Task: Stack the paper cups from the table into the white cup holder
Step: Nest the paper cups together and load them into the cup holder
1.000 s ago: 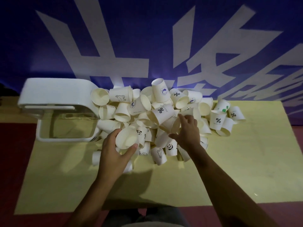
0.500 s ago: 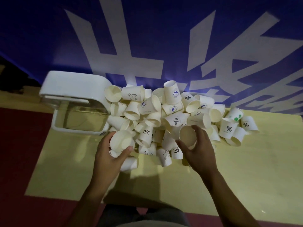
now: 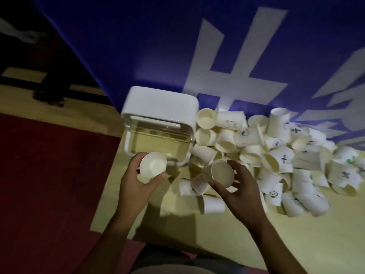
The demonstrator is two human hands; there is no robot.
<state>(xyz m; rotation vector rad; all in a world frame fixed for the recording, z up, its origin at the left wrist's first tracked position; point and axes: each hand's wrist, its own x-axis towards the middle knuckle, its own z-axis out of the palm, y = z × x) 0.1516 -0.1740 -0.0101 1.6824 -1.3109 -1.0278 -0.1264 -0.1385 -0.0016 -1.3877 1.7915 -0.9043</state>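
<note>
On the bench, the heap of paper cups lies just right of the white cup holder, so the task looks barely begun. The left hand grips one cup just in front of the holder, the right hand a second cup to its front right; next, probably, nest one inside the other, rims aligned.

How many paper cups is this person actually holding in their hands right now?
2. One cup sits in the left hand, before the white cup holder; another cup in the right hand, at the near edge of the pile. Nested ones may be hidden.
</note>
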